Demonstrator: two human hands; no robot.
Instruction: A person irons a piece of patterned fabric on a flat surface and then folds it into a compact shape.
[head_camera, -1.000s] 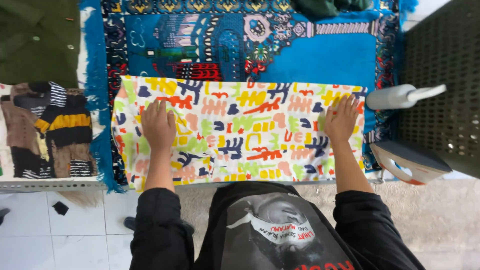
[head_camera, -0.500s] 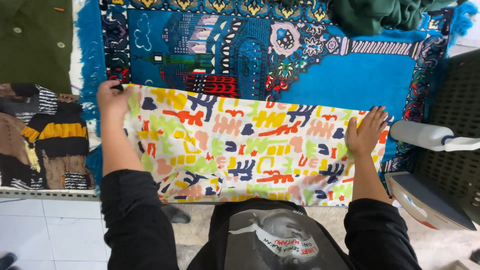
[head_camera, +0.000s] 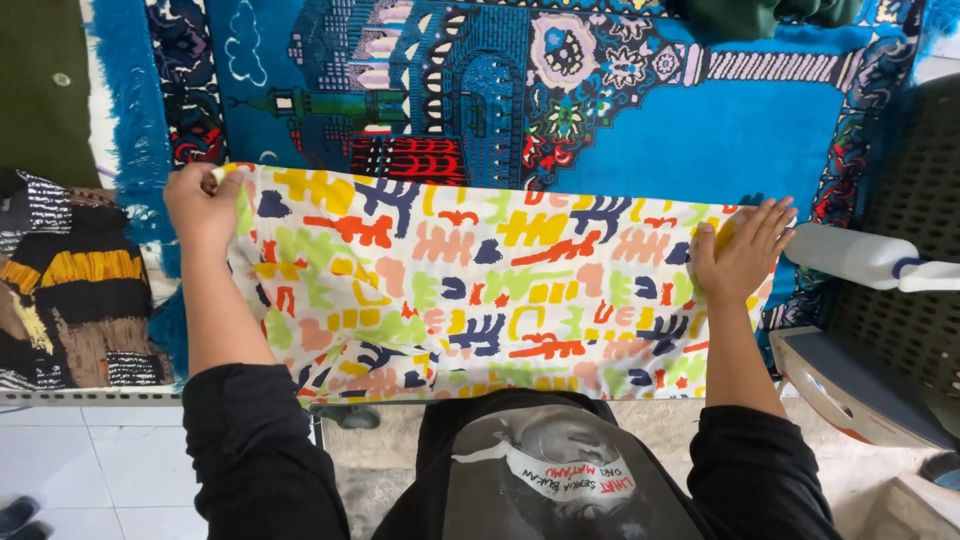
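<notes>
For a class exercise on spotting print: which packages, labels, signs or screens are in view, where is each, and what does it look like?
No packages, signs or screens.
Shirt print: bottom centre on the person's black shirt, grey round picture crossed by a white band with red lettering.

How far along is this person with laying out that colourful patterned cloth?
Mostly spread: the patterned cloth lies open across the blue rug, though its near edge hangs over the table front. In hand: the left hand pinches the far left corner, and the right hand presses flat on the right end. Left: wrinkles near the left side and along the near edge are not smoothed. The iron sits unused on the right.
</notes>
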